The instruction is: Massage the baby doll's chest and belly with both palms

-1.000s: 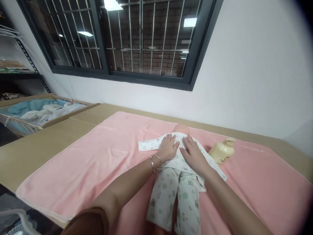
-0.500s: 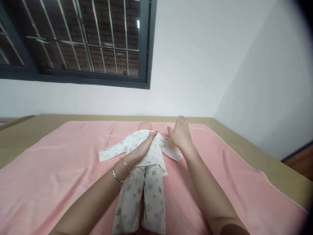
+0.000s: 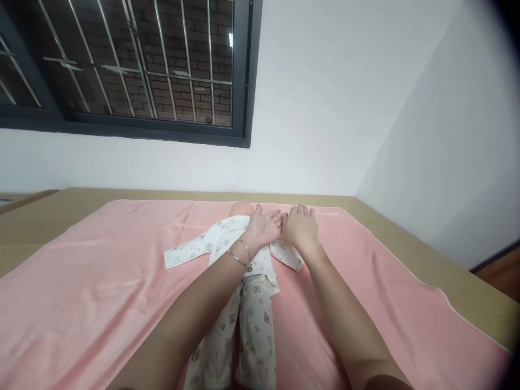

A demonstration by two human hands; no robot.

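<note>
A doll lies on the pink sheet, dressed in a white printed long-sleeved top and matching trousers. Only the rounded crown of its head shows past the collar. My left hand, with a bracelet at the wrist, is over the top's chest and shoulder, palm up and fingers spread. Beside it, near the doll's right-hand sleeve, my right hand is palm down with fingers stretched out. The fingertips of my left hand meet or nearly meet my right hand. A bit of something yellow peeks from under my right hand, mostly hidden.
The pink sheet has soft folds and covers most of a tan bed surface. Behind it rises a white wall with a dark-framed, barred window at upper left. A brown wooden piece stands at the right edge.
My left hand has moved right from the top's chest toward my right hand and turned palm up. My right hand has dropped slightly. The doll has stayed put.
</note>
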